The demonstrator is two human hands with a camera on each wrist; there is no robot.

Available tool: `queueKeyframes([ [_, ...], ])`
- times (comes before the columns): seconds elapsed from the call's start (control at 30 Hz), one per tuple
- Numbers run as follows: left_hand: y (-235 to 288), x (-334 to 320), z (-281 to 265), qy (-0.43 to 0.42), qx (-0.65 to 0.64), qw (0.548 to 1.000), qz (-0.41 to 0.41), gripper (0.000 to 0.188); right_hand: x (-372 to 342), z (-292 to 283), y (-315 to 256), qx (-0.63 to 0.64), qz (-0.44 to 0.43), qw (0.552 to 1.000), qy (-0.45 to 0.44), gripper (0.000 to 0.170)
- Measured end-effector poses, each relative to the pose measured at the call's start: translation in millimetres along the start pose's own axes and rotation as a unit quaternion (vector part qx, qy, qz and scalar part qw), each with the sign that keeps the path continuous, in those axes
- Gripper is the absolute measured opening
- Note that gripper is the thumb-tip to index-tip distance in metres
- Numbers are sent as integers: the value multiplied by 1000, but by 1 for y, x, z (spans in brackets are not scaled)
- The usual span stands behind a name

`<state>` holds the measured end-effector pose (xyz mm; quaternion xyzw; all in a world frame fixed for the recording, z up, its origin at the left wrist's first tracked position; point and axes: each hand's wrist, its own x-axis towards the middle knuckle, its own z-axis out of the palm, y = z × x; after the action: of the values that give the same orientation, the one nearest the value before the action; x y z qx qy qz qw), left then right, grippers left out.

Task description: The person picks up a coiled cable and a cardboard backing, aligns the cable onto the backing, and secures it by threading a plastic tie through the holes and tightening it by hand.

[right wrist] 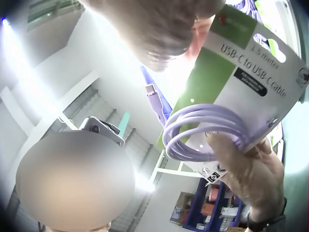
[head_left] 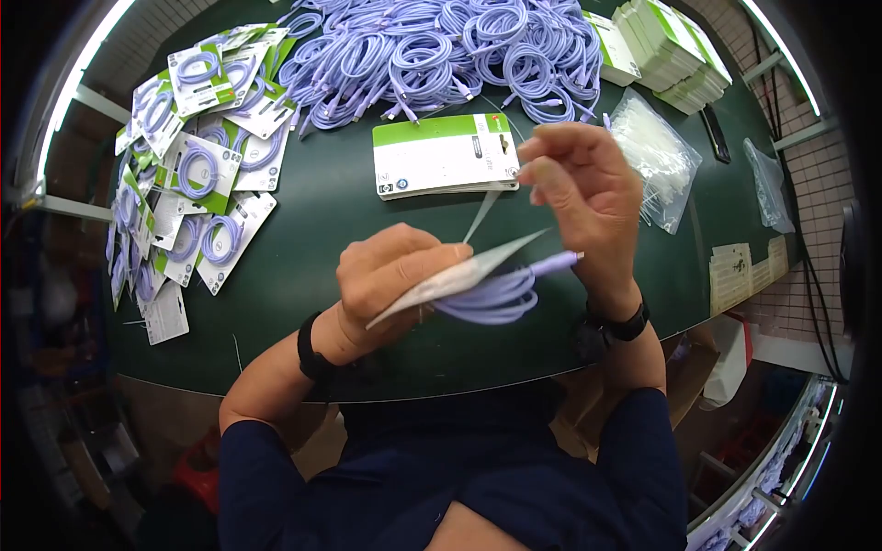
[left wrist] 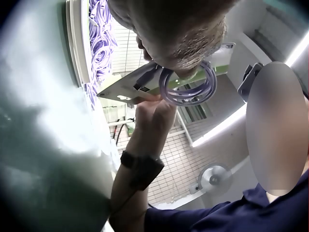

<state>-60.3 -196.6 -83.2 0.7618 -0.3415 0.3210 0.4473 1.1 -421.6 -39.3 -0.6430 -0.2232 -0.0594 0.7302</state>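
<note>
My left hand (head_left: 395,275) grips a white and green retail card (right wrist: 270,63) printed "USB-C to USB-C cable". A coiled purple USB cable (head_left: 496,296) lies against the card's face, under my left thumb in the right wrist view. One plug sticks out from the coil. A thin pale strip (head_left: 481,217) rises from the card's upper edge, blurred. My right hand (head_left: 593,188) is raised to the right, fingers bent and thumb near the index finger; I cannot tell whether it pinches the strip. Behind lies a stack of cards (head_left: 432,161).
A large heap of purple cables (head_left: 441,55) covers the far side of the dark green table (head_left: 312,266). Cards with cables (head_left: 197,170) pile up at left. At right are stacked cards (head_left: 657,50), a clear bag of white cable ties (head_left: 648,151) and a black strip-like object (head_left: 715,135).
</note>
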Motion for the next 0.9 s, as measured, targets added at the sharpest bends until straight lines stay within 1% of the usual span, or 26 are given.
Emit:
queueKeyframes([
  [0.03, 0, 2, 1, 4, 5, 1000, -1, 33, -1, -1, 1, 1, -1, 1000, -6, 25],
  [0.07, 1, 6, 2, 38, -45, 996, -70, 30, -2, -4, 0, -43, -70, 997, 14, 25],
  [0.13, 4, 16, 5, 107, -145, 963, -199, 25, -5, -5, -3, -127, -212, 967, 55, 25],
  [0.17, 5, 23, 7, 141, -195, 936, -258, 22, -5, -2, -3, -124, -217, 967, 50, 25],
  [0.2, 6, 29, 10, 171, -246, 901, -314, 20, -6, 2, -4, -171, -284, 944, -8, 28],
  [0.23, 5, 34, 12, 200, -298, 859, -367, 17, -6, 7, -4, -216, -347, 910, -65, 31],
  [0.27, 5, 38, 15, 202, -299, 860, -361, 17, -6, 11, -3, -218, -352, 908, -66, 31],
  [0.33, 3, 44, 22, 233, -327, 837, -372, 15, -7, 19, 1, -324, -393, 852, -118, 35],
  [0.37, 3, 46, 25, 248, -342, 824, -379, 15, -7, 21, 3, -328, -395, 850, -120, 35],
  [0.47, 3, 49, 33, 262, -364, 810, -379, 16, -9, 23, 8, -424, -400, 810, -60, 35],
  [0.6, -1, 49, 42, 279, -371, 797, -386, 19, -6, 19, 9, -464, -394, 792, -55, 34],
  [0.8, -9, 44, 49, 275, -370, 793, -399, 21, -3, 23, 19, -470, -391, 790, -38, 30],
  [0.9, -11, 46, 53, 300, -369, 789, -389, 21, -3, 23, 23, -475, -392, 787, -35, 29],
])
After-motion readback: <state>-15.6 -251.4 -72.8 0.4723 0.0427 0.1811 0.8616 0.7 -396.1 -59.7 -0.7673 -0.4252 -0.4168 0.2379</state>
